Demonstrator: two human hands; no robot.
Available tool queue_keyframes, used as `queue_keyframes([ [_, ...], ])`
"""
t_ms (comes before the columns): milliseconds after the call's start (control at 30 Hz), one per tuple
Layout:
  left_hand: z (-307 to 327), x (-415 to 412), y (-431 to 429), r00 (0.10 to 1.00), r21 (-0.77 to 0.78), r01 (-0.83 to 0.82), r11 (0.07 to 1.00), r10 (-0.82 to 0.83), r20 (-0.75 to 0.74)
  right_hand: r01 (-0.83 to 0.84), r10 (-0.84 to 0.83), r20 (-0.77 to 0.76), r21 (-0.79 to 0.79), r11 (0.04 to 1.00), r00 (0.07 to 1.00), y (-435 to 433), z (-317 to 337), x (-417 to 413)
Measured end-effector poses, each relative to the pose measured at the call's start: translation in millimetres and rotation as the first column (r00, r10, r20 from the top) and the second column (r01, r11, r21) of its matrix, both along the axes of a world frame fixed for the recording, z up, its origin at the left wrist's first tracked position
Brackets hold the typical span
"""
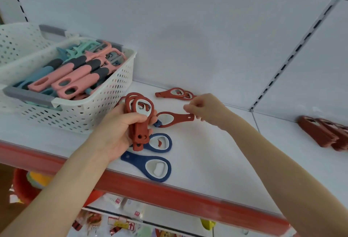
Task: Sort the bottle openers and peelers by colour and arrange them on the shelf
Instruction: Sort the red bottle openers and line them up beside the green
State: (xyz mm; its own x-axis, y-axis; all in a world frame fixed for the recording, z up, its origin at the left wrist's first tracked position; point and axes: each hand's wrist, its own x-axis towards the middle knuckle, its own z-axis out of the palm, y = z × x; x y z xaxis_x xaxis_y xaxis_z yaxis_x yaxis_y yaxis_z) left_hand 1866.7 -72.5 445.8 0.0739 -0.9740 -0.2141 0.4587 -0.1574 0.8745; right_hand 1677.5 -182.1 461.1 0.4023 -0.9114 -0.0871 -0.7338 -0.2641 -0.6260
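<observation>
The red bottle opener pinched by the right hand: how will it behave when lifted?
Probably stiff: the red bottle opener juts straight from the right hand without sagging. Likely light, since a fingertip pinch at its end seems to manage it. Flat, so unlikely to roll.

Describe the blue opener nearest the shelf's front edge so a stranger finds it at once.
Find the white basket at left; right of it the left hand grips a bunch of red openers. Below that hand, closest to the red shelf edge, lies the blue opener. Unlike the other blue opener behind it, nothing covers it.
</observation>
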Motion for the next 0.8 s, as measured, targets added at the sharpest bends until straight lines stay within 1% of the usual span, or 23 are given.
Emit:
queue_keyframes([
  [67,0.1,-3.0,-5.0,1.0,0.002,-0.012,1.0,0.012,0.011,0.017,-0.017,0.044,0.003,1.0,0.999,2.3,5.1,-4.9],
  [133,0.2,-5.1,-7.9,1.0,0.0,-0.028,1.0,0.028,0.01,-0.016,0.017,0.029,-0.031,0.999,0.999,6.2,5.4,-5.1],
  [200,-0.5,-6.9,-9.2,0.999,-0.01,-0.049,0.999,0.05,0.01,-0.088,0.086,-0.086,-0.03,0.996,0.993,12.3,1.5,-2.5],
  [267,-1.4,-7.5,-9.6,0.998,-0.017,-0.064,0.998,0.064,0.007,-0.161,0.165,-0.212,0.033,0.986,0.963,17.3,-4.5,0.4],
  [300,-1.3,-7.4,-9.6,0.998,-0.016,-0.071,0.997,0.07,-0.005,-0.178,0.184,-0.243,0.046,0.983,0.952,18.7,-6.4,1.1],
  [433,-1.4,-6.3,-10.0,0.991,-0.017,-0.106,0.994,0.104,-0.08,-0.147,0.153,-0.245,0.041,0.988,0.957,17.5,-6.4,1.9],
  [500,-1.4,-6.7,-9.9,0.989,-0.024,-0.115,0.993,0.112,-0.099,-0.105,0.112,-0.202,0.045,0.993,0.973,17.0,-4.8,2.6],
  [533,-1.7,-7.1,-10.1,0.988,-0.026,-0.12,0.992,0.117,-0.105,-0.082,0.088,-0.154,0.049,0.995,0.984,18.2,-2.5,3.5],
  [600,-1.8,-8.5,-11.0,0.987,-0.034,-0.125,0.992,0.121,-0.103,-0.054,0.053,0.017,0.073,0.996,0.998,21.9,3.0,6.6],
  [667,-0.5,-10.6,-12.9,0.989,-0.053,-0.117,0.992,0.111,-0.102,-0.085,0.07,0.167,0.085,0.993,0.983,28.1,9.7,12.9],
  [700,0.6,-12.0,-13.9,0.99,-0.064,-0.109,0.992,0.103,-0.1,-0.125,0.107,0.198,0.082,0.989,0.974,31.8,12.8,17.3],
  [800,2.5,-13.5,-16.0,0.991,-0.072,-0.112,0.991,0.106,-0.078,-0.231,0.214,0.204,0.062,0.971,0.955,35.0,17.3,29.2],
])
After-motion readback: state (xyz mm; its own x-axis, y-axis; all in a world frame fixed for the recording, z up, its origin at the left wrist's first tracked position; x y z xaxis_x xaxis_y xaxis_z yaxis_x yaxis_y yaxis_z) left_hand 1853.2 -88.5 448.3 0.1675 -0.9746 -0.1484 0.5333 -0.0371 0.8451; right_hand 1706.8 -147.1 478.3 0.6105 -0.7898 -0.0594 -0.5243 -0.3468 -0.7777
